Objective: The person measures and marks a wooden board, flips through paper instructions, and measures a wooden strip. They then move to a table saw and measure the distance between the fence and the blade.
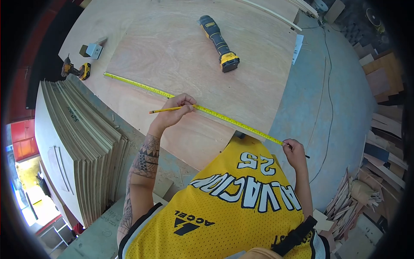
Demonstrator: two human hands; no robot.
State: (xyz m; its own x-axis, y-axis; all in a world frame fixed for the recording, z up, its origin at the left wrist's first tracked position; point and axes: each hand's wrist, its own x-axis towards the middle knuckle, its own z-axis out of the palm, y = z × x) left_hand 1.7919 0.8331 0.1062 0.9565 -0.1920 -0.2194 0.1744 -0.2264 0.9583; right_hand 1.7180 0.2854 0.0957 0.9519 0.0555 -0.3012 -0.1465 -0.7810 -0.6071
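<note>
- L hand [176, 106]: fingers curled, gripping pencil [163, 110] b/w thumb & fingers; blunt end sticks out L, writing tip by tape edge, partly lost behind fingertips.
- R hand [294, 153]: closed on R end of tape measure [233, 122]; fingers hide the grip. Small dark bit pokes out past it, can't ID.
- Tape measure: stretched diag. across plywood panel [172, 56], far end at panel's L corner; short stretch hidden under L hand. Markings too small to read. Case not visible.
- Plywood panel lies on larger sheet [172, 138], which shows along L & near side; near part blocked by yellow jersey [241, 207]. Support underneath hidden.
- Cordless tool [219, 43] lies on panel, beyond tape; exact type unclear, head end hard to make out.
- Drill [75, 69] at far L, near top of sheet stack [86, 151]; can't tell what it rests on. Small box [93, 51] nearby, contents n/a.
- R side: cable [330, 86] on floor [345, 99]; scrap wood [358, 194] cut off by dark lens rim.
- Black strap [295, 237] covers part of jersey lettering, btm R.
</note>
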